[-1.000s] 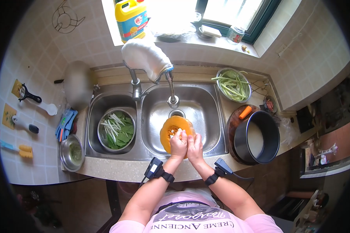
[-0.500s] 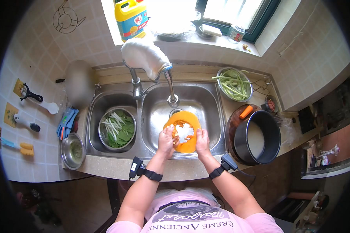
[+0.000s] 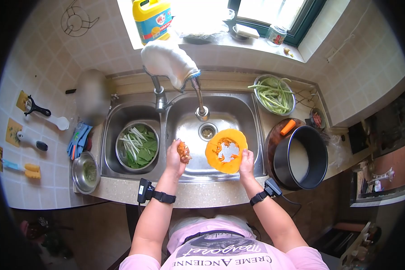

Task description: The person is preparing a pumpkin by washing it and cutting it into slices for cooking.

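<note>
My right hand (image 3: 246, 163) grips the edge of a cut piece of pumpkin (image 3: 213, 155), held over the right sink basin (image 3: 180, 118). Its orange flesh faces up, with stringy pulp around a gap in the middle. To the left, my left hand (image 3: 174, 159) is closed around a clump of pumpkin seeds and pulp (image 3: 184, 153), apart from the pumpkin. The drain (image 3: 207, 132) shows behind the two hands, below the faucet (image 3: 200, 103).
In the left basin sits a metal bowl (image 3: 117, 155) of cut greens. A black pot (image 3: 321, 164) and a carrot (image 3: 288, 127) are on the right, with a bowl of green beans (image 3: 274, 99) behind. A small metal bowl (image 3: 78, 177) stands at the left edge.
My hands have moved apart. The left came away leftward with the seeds and pulp; the right shifted right with the pumpkin, uncovering the drain.
</note>
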### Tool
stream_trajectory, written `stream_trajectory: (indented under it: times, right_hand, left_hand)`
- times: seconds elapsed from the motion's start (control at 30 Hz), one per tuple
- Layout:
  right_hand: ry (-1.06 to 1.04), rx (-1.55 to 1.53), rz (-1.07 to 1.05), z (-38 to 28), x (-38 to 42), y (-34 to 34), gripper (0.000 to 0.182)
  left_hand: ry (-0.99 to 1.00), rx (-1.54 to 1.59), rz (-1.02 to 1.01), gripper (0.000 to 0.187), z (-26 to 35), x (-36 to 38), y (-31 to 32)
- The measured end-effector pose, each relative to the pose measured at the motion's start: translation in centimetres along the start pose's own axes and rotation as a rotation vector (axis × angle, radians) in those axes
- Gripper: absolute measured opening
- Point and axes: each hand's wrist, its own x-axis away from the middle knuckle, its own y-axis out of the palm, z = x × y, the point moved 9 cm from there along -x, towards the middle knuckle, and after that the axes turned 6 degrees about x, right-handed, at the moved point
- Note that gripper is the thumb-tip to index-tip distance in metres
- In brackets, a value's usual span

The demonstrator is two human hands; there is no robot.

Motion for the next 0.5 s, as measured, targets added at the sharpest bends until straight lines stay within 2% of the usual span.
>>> stream_trajectory:
  times: [0.1,0.5]
  right_hand:
    - [0.012,-0.049,-0.035,-0.4,0.3,0.1,0.031]
    - [0.022,-0.160,-0.055,-2.8,1.5,-0.2,0.033]
  left_hand:
    - [-0.048,-0.009,0.060,0.024,-1.0,-0.4,-1.6]
    - [-0.129,-0.030,-0.027,0.026,0.4,1.0,-2.5]
